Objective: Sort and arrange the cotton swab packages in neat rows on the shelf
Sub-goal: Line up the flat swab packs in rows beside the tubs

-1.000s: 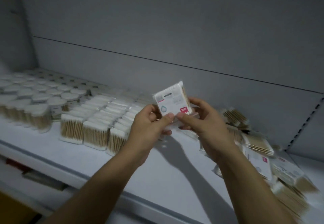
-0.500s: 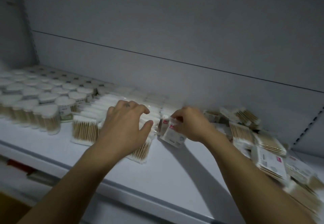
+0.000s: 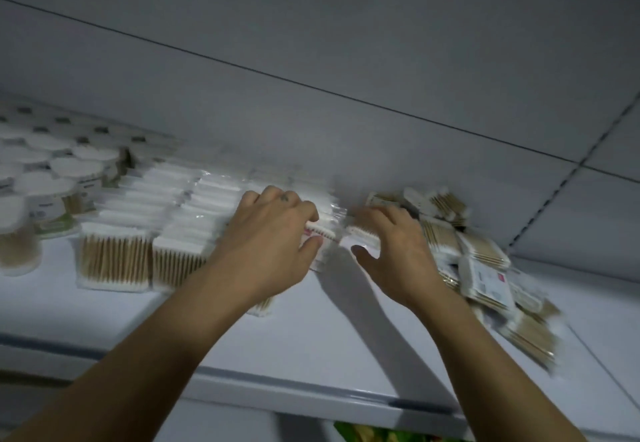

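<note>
Two hands: left hand (image 3: 273, 233) and right hand (image 3: 391, 244), each grip curled on the clear packs of cotton swabs (image 3: 323, 233), standing them up straight.
Loose pile: tan-stick packs (image 3: 485, 268) heaped at right, waiting their turn.
Pack place: right end of the neat white rows (image 3: 194, 206) on the white shelf (image 3: 311, 330).
</note>
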`<state>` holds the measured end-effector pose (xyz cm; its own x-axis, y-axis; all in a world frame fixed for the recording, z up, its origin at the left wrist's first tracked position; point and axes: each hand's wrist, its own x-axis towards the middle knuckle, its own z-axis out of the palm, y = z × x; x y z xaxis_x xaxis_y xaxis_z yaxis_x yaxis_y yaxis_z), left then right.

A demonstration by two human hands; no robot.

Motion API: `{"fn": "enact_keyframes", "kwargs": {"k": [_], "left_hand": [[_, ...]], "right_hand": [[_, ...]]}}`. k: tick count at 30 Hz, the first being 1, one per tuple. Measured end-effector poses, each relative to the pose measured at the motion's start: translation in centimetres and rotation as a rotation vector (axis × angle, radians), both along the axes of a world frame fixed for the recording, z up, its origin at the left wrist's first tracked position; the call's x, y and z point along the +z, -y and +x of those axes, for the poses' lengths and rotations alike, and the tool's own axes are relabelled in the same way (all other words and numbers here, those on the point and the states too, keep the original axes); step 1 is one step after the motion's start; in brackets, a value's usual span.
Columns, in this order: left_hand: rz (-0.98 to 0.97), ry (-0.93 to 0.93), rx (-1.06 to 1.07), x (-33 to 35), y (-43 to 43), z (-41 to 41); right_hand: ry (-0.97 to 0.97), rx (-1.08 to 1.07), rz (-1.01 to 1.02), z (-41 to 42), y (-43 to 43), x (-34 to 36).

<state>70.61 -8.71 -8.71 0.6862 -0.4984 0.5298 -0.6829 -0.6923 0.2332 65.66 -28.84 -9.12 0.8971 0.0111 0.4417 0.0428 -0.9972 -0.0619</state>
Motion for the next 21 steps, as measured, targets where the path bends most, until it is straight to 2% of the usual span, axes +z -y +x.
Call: {"fn": "enact_keyframes", "kwargs": {"k": [2,7,13,17,21], "left_hand": [[0.023,0.031,-0.048,-0.2,1.8,-0.7],[0.091,-0.007,-0.139,-1.3,6.9,-2.4],[0.129,-0.256,-0.197,-2.5,12.8,-3.4],[-0.063,-0.488,-0.275,-2.5,16.9,-4.1],[-0.183,-0.666,-0.184,-2.7,20.7,-3.8]], "right_hand": [[-0.034,-0.091,-0.022,-1.3,2.3,1.2],[-0.268,-0.257,-0.133,-2.7,6.9,3.9],[-0.34,-0.282,-0.142,-5.0,12.0,4.6],[-0.317,-0.253,-0.056,-6.6,15.4,4.5],[-0.317,-0.218,-0.053,-7.9,18.3,4.2]]}}
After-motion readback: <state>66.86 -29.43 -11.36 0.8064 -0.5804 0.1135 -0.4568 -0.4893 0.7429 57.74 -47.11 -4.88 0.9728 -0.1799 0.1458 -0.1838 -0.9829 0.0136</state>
